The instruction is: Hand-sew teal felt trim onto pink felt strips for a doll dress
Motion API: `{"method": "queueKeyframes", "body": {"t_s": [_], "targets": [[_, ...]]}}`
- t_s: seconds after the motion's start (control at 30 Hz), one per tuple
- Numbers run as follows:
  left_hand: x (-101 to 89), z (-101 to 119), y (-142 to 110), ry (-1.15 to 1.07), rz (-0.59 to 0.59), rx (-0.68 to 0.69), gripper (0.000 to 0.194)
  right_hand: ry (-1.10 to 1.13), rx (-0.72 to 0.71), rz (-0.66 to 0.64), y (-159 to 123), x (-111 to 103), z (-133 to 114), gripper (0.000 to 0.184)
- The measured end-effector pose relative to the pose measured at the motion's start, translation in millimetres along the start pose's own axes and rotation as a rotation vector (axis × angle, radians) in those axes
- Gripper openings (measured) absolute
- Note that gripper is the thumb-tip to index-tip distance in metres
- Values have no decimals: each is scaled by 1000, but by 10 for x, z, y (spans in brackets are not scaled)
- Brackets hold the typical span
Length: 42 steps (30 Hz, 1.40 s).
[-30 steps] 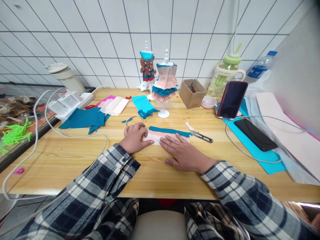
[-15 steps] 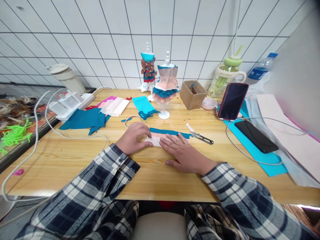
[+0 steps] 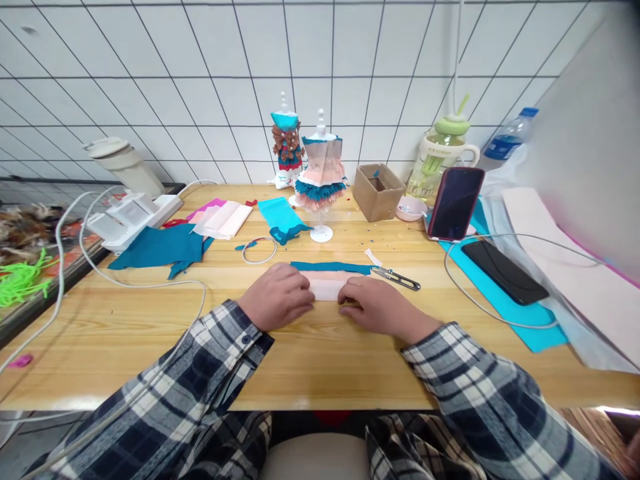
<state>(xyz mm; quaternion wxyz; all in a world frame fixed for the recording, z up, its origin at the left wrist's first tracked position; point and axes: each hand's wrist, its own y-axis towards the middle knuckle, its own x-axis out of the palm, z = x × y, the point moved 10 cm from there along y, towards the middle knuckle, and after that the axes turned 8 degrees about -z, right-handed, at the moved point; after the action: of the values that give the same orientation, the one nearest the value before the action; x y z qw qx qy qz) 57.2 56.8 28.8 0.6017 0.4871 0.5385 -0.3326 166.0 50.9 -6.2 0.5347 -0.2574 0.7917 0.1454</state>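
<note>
A folded strip of pale pink crepe paper (image 3: 327,288) lies flat before me, with a teal crepe paper strip (image 3: 333,268) along its far edge. My left hand (image 3: 277,295) is closed at the pink strip's left end, its fingers curled over the paper. At the right end, my right hand (image 3: 375,305) pinches the near edge with bent fingers; the thumb is partly hidden. Thread snips (image 3: 400,278) rest just right of the strips, beside a small pink scrap (image 3: 373,257). Beyond my left hand lies a thin ring (image 3: 259,251).
Two small dress forms, a front one (image 3: 321,173) and a rear one (image 3: 287,147), stand near the tiled wall. A cardboard box (image 3: 379,193), pink bowl (image 3: 411,209) and propped phone (image 3: 456,203) are at right. Teal paper (image 3: 157,248) and a power strip (image 3: 143,220) lie left; a cable crosses there.
My right hand has gone from lying flat on the pink strip to curled at its right end. The left hand's fingers have closed more at the left end. The view has shifted slightly.
</note>
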Motion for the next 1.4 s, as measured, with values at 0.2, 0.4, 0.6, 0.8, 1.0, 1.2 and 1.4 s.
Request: {"method": "queueKeyframes", "body": {"t_s": [0.2, 0.4, 0.6, 0.8, 1.0, 1.2, 1.4], "targets": [[189, 78, 49, 62, -89, 8, 15, 185, 24, 44, 19, 32, 187, 17], [246, -6, 80, 69, -189, -95, 19, -69, 46, 89, -30, -102, 150, 17], [178, -96, 59, -71, -152, -181, 21, -210, 75, 3, -10, -99, 101, 18], [141, -178, 77, -151, -119, -207, 32, -301, 113, -37, 5, -95, 66, 29], [119, -120, 87, 28, -85, -189, 24, -263, 143, -3, -30, -121, 85, 25], [184, -180, 68, -58, -117, -237, 25, -287, 129, 9, -16, -113, 89, 26], [220, -355, -45, -191, -149, -346, 16, -101, 134, 3, -26, -103, 229, 25]]}}
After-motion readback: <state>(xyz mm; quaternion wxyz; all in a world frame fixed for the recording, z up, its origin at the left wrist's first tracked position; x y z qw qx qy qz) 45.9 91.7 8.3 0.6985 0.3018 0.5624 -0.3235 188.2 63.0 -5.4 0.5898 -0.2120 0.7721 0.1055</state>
